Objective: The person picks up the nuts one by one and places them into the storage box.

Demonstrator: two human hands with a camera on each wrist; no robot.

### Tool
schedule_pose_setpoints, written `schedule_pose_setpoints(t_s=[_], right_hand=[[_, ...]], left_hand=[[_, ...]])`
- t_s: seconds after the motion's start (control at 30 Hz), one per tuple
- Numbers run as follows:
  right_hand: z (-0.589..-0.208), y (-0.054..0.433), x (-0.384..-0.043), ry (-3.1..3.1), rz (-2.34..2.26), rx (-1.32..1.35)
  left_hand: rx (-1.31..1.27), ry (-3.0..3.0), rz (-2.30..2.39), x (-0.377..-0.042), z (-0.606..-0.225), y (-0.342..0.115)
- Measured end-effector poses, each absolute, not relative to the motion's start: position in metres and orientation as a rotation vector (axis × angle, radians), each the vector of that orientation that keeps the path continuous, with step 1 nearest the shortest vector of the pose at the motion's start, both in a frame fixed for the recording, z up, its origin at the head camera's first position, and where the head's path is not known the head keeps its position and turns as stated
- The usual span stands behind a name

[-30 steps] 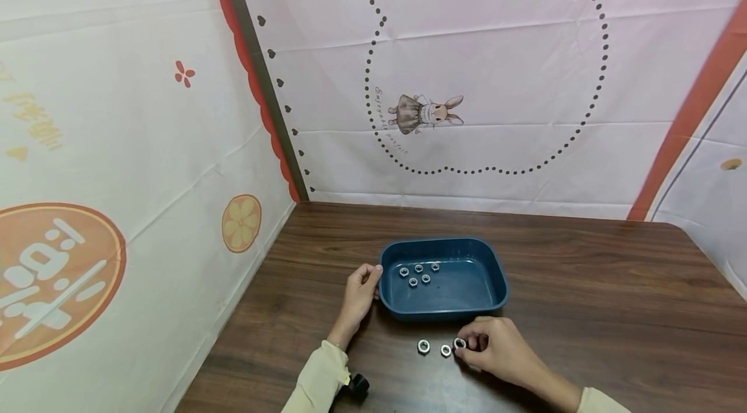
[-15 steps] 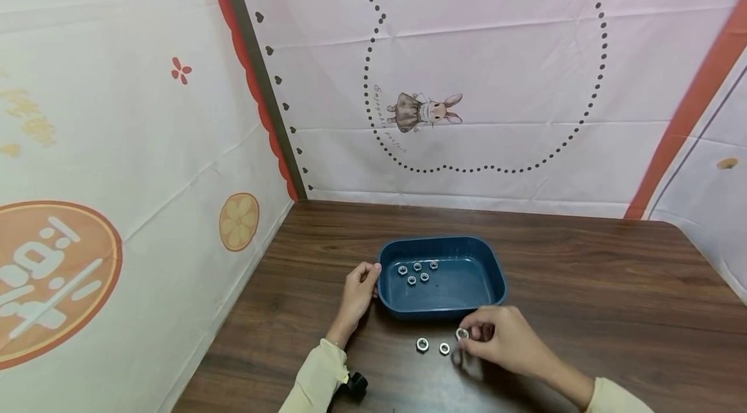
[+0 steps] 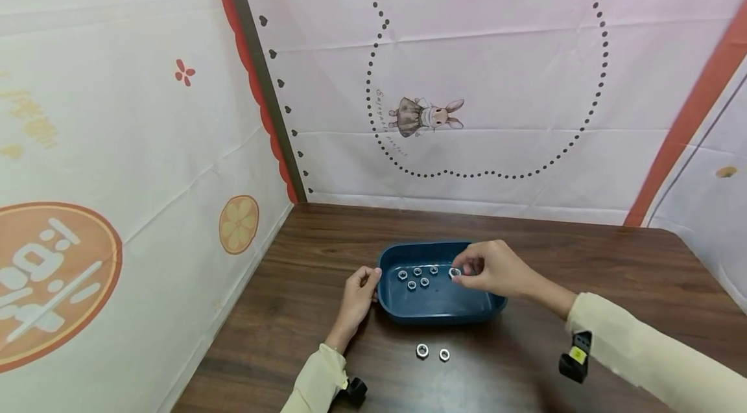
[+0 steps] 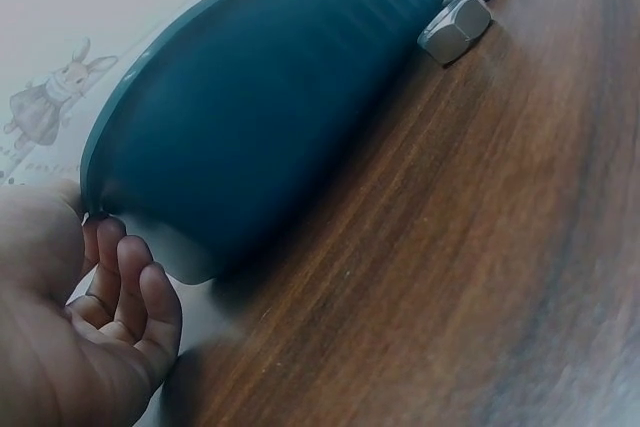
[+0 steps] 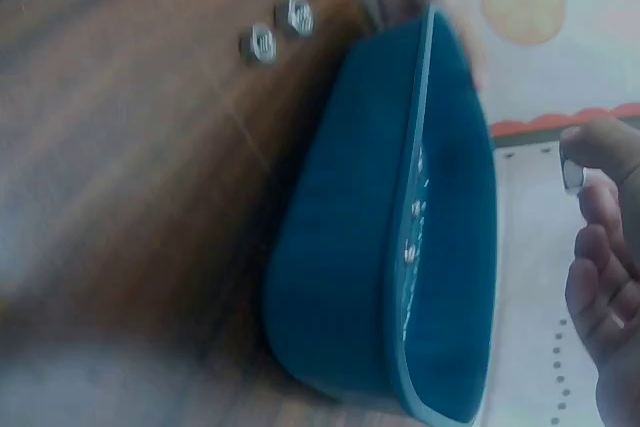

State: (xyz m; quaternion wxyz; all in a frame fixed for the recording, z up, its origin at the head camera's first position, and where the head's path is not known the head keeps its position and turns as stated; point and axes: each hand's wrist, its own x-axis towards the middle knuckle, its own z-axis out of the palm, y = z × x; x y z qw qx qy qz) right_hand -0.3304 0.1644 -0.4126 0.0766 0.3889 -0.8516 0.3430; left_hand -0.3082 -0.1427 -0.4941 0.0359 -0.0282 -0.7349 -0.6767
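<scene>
A dark blue rectangular plastic tray stands on the table, with several small silver hex nuts lying in its left half. My left hand grips the tray at its left end, thumb at the rim and fingers curled against the outer wall. Over the tray's right half is my right hand, pinching a larger hex nut between thumb and fingertip. The right wrist view shows this nut held above rim level. In front of the tray lie two more hex nuts, a larger one and a smaller one.
The brown wood-grain table extends to both sides of the tray. Printed cloth walls rise behind it, with a rabbit figure, and along the left. A black wrist device hangs at the right sleeve.
My right hand has lifted the larger nut from the table in front and carried it up and forward over the tray. The left hand has stayed at the tray's left end.
</scene>
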Motion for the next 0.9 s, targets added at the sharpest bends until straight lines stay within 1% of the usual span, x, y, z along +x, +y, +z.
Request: schedule_pose_setpoints(t_s=[0.17,0.43,0.63,0.9], right_hand=[[-0.417,0.156,-0.357,-2.598,1.015,1.289],[-0.426,0.149,-0.388,-2.738,1.0,1.366],[-0.437,0.146,-0.399,-2.838,0.953,1.409],[-0.45,0.141,-0.405,-2.919,0.838,1.433]], left_hand=[[-0.06,-2.246,-2.067,-0.307,-0.496,-0.144],[-0.089,-2.254,-2.066,-0.307,-0.494,-0.141],[-0.098,-2.25,-2.074,-0.307,-0.493,-0.139],[-0.095,-2.259,-2.067,-0.307,-0.494,-0.142]])
